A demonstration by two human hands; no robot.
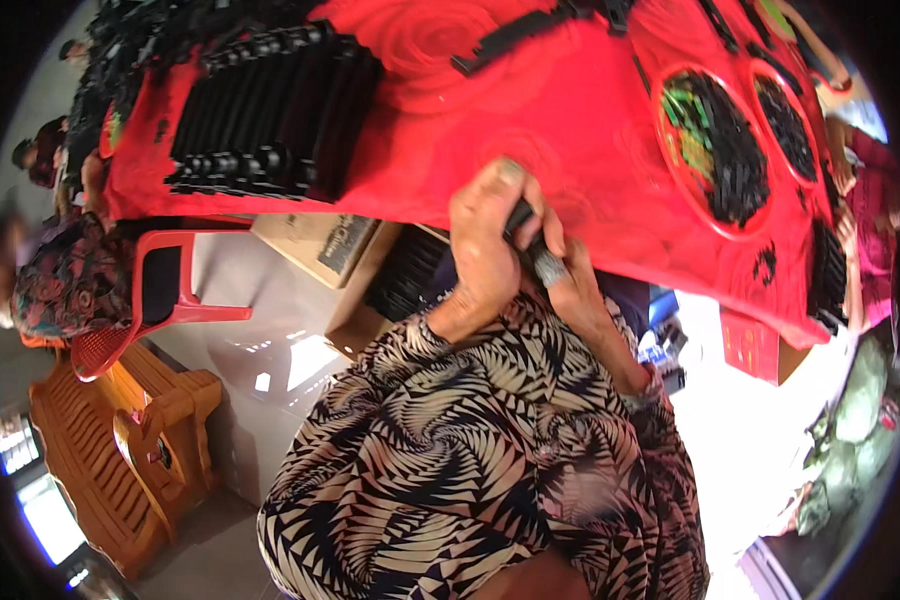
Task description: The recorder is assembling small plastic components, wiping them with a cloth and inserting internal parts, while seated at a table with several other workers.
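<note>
Both my hands are together just above the near edge of the red-covered table (530,110). My left hand (485,235) is closed, its thumb uppermost, around a small black piece (519,217) whose kind I cannot make out. Fingers of my right hand (575,290) close on the same piece from the right. Grey wrapping (547,264) shows on or beside a right-hand finger. Most of the piece is hidden inside my grip. To the left of my hands lies a neat stack of long black plastic parts (260,115). A single black bar-shaped part (510,40) rests farther back.
Red-rimmed baskets of small parts stand right, one with black and green pieces (715,150), another with black ones (785,120). Below the table's edge sits a cardboard box (355,310) with black parts. A red chair (185,300) and wooden bench (120,450) stand left. People sit both sides.
</note>
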